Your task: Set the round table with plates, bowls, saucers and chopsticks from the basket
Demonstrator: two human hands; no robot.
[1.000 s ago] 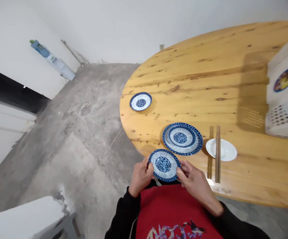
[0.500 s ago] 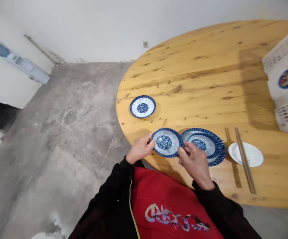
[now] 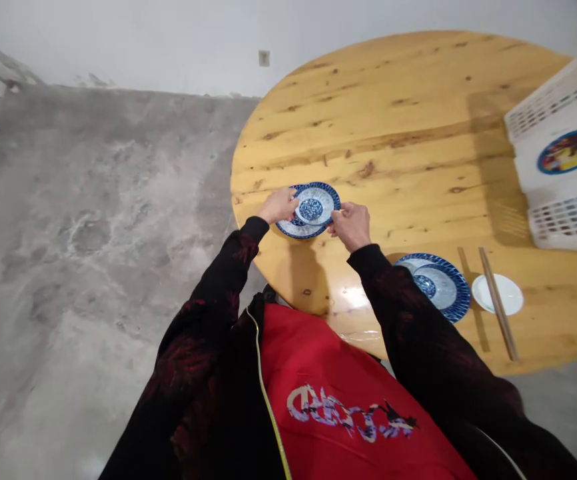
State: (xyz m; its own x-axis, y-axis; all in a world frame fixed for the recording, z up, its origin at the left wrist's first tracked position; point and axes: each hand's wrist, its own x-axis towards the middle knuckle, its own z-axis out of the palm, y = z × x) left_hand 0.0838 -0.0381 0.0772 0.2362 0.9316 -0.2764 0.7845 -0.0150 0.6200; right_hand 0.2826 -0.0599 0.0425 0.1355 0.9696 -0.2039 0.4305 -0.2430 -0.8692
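Note:
Both my hands grip a small blue-and-white plate (image 3: 313,203) by its rim. My left hand (image 3: 279,205) pinches the left side; my right hand (image 3: 351,225) pinches the right side. The small plate is over a second blue-and-white plate (image 3: 296,230), covering much of it; whether the two touch I cannot tell. Near my right forearm, another stack of blue-and-white plates (image 3: 451,283) is on the table, partly hidden by the sleeve.
The round wooden table (image 3: 368,133) has its curved edge at the left. A pair of chopsticks (image 3: 498,303) rests across a small white dish (image 3: 511,293) at the right. A white plastic basket (image 3: 553,193) stands behind them. Concrete floor (image 3: 118,213) lies to the left.
My hands have carried the small plate away from beside the plate stack, leftward and farther over the table, above the lone plate. The camera view has shifted.

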